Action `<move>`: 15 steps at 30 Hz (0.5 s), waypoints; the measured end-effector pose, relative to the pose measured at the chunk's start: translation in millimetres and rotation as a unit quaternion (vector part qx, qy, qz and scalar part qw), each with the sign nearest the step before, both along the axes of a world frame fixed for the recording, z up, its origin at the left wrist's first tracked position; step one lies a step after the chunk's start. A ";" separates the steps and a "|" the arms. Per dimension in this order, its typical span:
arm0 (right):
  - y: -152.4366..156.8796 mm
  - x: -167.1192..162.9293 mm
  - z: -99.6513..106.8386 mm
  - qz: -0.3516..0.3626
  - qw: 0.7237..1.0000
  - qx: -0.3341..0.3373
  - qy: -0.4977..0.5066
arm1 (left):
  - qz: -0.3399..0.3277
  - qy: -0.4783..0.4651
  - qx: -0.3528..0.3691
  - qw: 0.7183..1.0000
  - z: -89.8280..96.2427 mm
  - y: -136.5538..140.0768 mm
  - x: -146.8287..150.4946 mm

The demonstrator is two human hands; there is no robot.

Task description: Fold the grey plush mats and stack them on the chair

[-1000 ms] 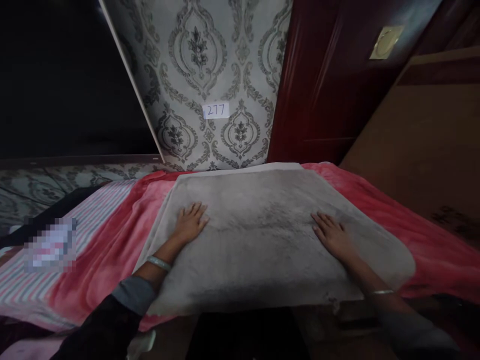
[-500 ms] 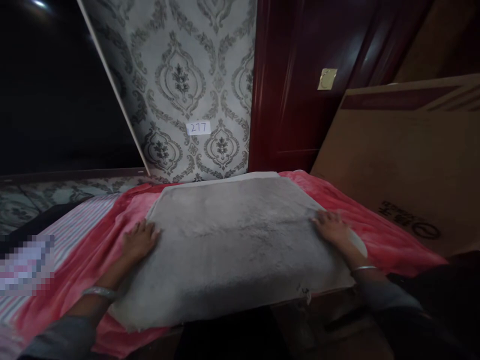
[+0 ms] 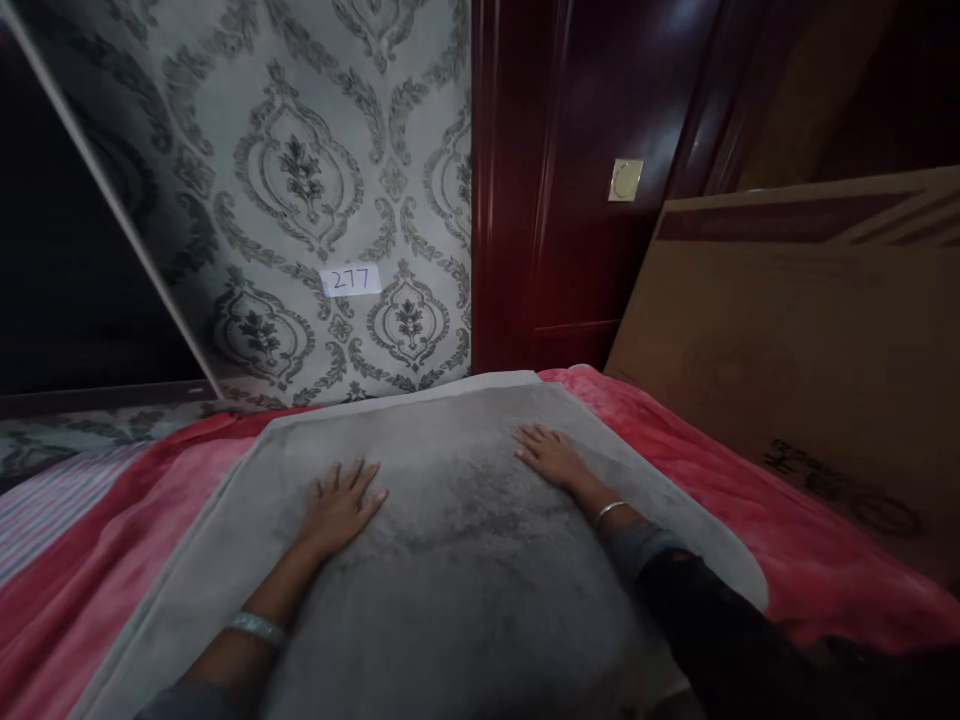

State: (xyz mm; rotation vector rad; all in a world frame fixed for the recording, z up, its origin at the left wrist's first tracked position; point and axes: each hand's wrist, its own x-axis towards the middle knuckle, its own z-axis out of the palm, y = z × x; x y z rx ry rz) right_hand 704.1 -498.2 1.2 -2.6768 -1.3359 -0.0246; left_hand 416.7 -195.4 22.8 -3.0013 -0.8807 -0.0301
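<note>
A grey plush mat point(image 3: 450, 590) lies spread over a red and pink blanket point(image 3: 697, 470), its pale far edge close to the wall. On the left part of the mat rests my left hand point(image 3: 337, 510), palm down with its fingers spread. My right hand point(image 3: 551, 455) lies flat on the mat's upper right part, fingers stretched out. Neither hand grips anything. Dark streaks and ruffled pile show on the mat between my hands. The mat's near edge is mostly out of view.
Beyond the mat stands a patterned wall with a paper label point(image 3: 351, 280) reading 277. A dark screen point(image 3: 82, 250) is at the left, above a striped cloth point(image 3: 60, 500). To the right are a dark red door point(image 3: 562, 230) and a large cardboard box point(image 3: 787, 350).
Both hands have moved from the mat's side edges inward onto its top and are now nearer each other. The view has shifted closer and to the right.
</note>
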 end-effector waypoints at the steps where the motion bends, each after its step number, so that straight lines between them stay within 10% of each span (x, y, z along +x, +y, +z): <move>1: -2.2 17.9 -0.2 -0.024 1.000 -0.005 -0.001 | 0.001 0.002 -0.004 1.000 -1.6 9.6 1.9; 15: 2.4 157.4 -11.2 -0.174 0.984 -0.018 0.021 | 0.134 -0.003 0.007 0.991 7.8 164.2 11.2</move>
